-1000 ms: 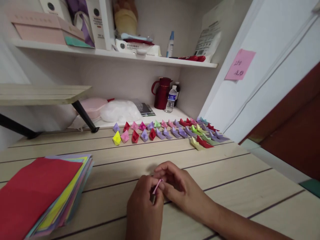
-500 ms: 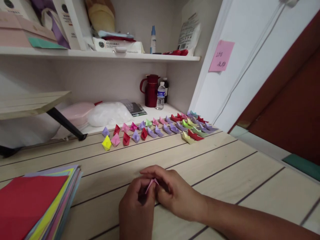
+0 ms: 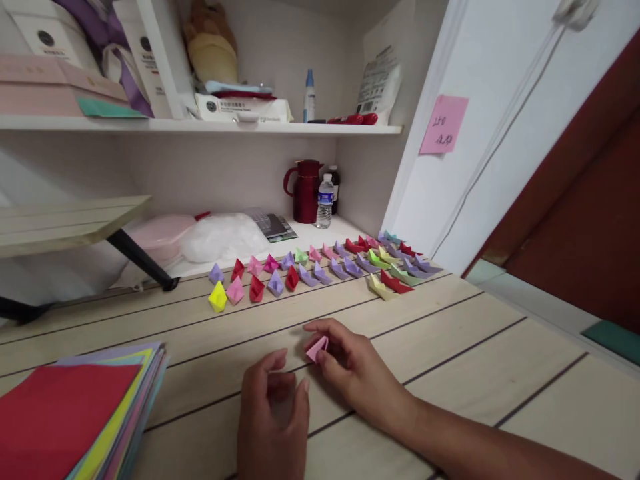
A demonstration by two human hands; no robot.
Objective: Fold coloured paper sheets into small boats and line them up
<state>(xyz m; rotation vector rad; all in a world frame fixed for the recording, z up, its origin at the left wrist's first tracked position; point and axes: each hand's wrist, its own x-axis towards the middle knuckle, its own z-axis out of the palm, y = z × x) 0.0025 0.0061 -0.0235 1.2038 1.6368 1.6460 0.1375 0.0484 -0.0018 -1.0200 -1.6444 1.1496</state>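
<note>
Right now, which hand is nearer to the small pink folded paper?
Right. The right hand pinches the pink folded paper at its fingertips; the left hand is apart, below and to its left, holding nothing.

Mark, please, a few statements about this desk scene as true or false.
1. The right hand pinches a pink folded paper. True.
2. The left hand grips that paper too. False: it is apart from it and holds nothing.
3. The paper stack has a yellow sheet on top. False: the top sheet is red.
4. The folded paper boats stand in rows beyond both hands. True.
</note>
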